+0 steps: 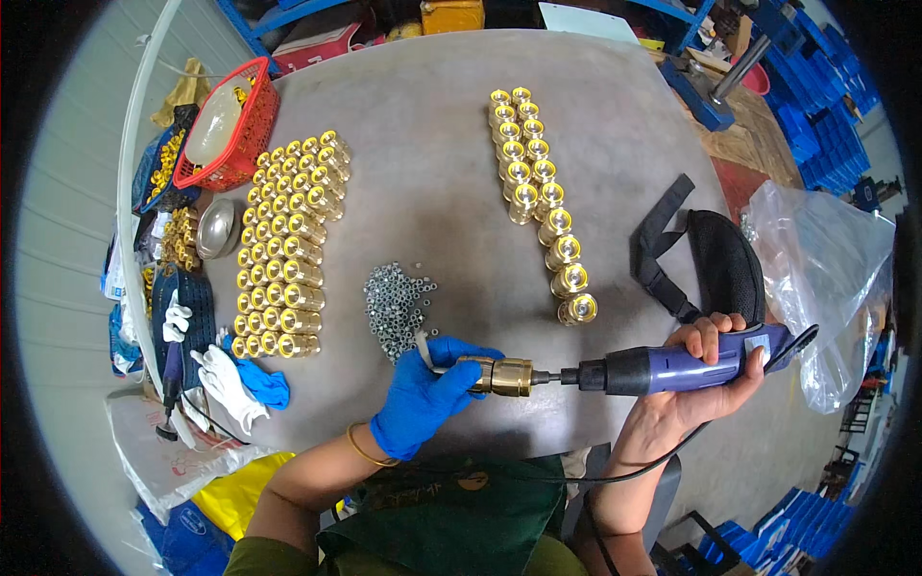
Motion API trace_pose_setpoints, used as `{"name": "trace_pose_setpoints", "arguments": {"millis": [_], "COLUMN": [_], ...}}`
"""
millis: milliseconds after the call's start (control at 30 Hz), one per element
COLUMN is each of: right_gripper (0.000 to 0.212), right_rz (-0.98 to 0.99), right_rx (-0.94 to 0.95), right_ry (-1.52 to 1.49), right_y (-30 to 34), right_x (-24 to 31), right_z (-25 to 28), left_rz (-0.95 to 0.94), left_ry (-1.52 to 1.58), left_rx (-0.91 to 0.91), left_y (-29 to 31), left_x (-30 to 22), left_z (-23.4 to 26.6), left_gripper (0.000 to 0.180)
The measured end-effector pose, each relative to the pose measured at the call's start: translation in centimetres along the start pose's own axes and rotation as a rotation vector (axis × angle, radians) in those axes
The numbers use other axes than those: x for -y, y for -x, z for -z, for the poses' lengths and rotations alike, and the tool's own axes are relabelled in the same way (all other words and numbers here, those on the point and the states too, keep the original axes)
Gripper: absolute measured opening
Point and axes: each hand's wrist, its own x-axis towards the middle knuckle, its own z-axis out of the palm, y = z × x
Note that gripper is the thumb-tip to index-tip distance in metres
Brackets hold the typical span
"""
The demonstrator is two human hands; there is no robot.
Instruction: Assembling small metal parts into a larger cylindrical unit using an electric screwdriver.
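Note:
My left hand (423, 398), in a blue glove, is closed around a brass fitting (507, 377) held sideways over the table's near part. A pale slim piece (424, 349) sticks up by its fingers; I cannot make out its kind. My right hand (715, 379), bare, grips a purple electric screwdriver (663, 370) lying level, its cord trailing down past my forearm. The screwdriver's bit (545, 377) reaches into the fitting's right end. Just beyond my left hand lies a pile of small metal nuts (392, 309).
Rows of brass fittings (288, 245) stand at the left, and a narrower double row (523, 163) right of centre. A red basket (264, 106) and steel bowl (219, 228) sit at the left edge. A black strap (663, 240) and clear plastic bag (816, 278) lie at the right.

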Motion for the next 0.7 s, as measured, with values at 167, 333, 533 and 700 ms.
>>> {"name": "trace_pose_setpoints", "arguments": {"millis": [167,333,533,700], "right_gripper": [0.040,0.044,0.042,0.040], "right_rz": [0.086,0.181,0.117,0.109], "right_rx": [-0.010,0.104,0.008,-0.041], "right_ry": [-0.044,-0.081,-0.015,0.005], "right_y": [-0.3,-1.1,0.0,0.2], "right_x": [0.3,3.5,2.7,2.9], "right_z": [-0.2,0.6,0.9,1.2], "left_rz": [-0.163,-0.367,-0.540,-0.531], "left_ry": [-0.237,-0.561,-0.827,-1.141], "left_rx": [0.058,0.003,0.006,-0.010], "left_y": [-1.9,-7.8,-14.4,-14.7], "left_x": [-2.2,-5.1,-3.1,-3.3], "left_z": [-0.1,-0.3,-2.3,-2.8], "left_gripper": [0.027,0.080,0.089,0.079]}}
